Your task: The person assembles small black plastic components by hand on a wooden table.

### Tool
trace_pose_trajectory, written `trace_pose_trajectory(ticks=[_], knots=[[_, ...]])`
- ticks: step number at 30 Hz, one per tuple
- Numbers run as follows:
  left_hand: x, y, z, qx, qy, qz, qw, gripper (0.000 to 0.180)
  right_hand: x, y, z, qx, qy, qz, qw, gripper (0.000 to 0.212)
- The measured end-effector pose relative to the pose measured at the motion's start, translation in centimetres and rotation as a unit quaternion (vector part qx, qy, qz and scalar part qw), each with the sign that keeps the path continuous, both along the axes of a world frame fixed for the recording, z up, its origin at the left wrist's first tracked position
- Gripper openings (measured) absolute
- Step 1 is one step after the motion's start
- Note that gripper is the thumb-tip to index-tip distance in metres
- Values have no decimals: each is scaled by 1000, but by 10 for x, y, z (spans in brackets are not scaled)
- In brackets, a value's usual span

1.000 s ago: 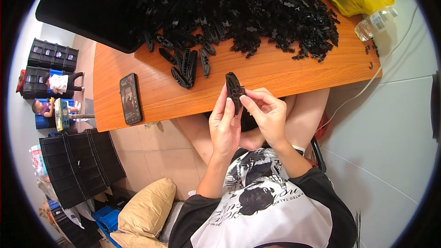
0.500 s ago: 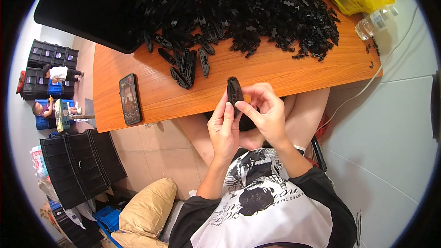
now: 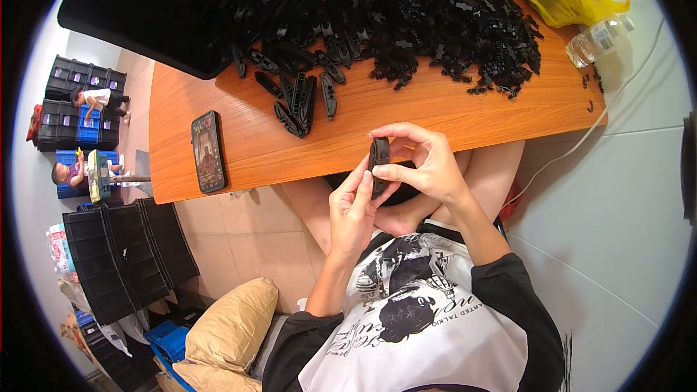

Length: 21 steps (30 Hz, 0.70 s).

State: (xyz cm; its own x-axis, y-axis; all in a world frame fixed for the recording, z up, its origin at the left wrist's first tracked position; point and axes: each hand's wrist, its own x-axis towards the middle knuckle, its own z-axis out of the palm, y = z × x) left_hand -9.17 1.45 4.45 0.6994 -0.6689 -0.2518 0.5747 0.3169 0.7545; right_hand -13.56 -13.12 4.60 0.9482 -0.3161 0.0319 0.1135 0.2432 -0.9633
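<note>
Pinching the slim black piece [image 3: 380, 151] by the six o'clock edge of the table [image 3: 268, 141] are the left hand [image 3: 351, 209] and right hand [image 3: 431, 167]; the right forefinger [image 3: 399, 130] has shifted onto the piece's twelve-pointing end, long axis running twelve to six.

- Bare, ungloved left hand [image 3: 351, 214]: upright, thumb and fingers closed in a pinch.
- Bare, ungloved right hand [image 3: 428, 167]: index finger arched above its extended thumb, wrist turned inward.
- Bare left forearm [image 3: 324, 282] and bare right forearm [image 3: 481, 225]: angled upward, converging.
- Bare foot [image 3: 401, 221]: between bare, bent legs [image 3: 499, 174].
</note>
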Motion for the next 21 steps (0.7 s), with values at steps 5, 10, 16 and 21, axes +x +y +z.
trace_pose_trajectory(ticks=[5, 10, 16, 21], knots=[[1, 8, -2, -6, -12, -34, 999, 38, -2, 3, 2, 29, -3, -13, 1000, 33], [-12, 17, -7, 74, -48, -31, 996, 39, -18, 2, -7, -81, -12, 5, 997, 32], [-7, 20, -11, 259, -474, -35, 841, 30, -41, -27, -16, -75, 26, -123, 989, 41], [54, -24, -19, 330, -690, 143, 628, 32, -43, -46, -17, -84, 34, -234, 968, 37]])
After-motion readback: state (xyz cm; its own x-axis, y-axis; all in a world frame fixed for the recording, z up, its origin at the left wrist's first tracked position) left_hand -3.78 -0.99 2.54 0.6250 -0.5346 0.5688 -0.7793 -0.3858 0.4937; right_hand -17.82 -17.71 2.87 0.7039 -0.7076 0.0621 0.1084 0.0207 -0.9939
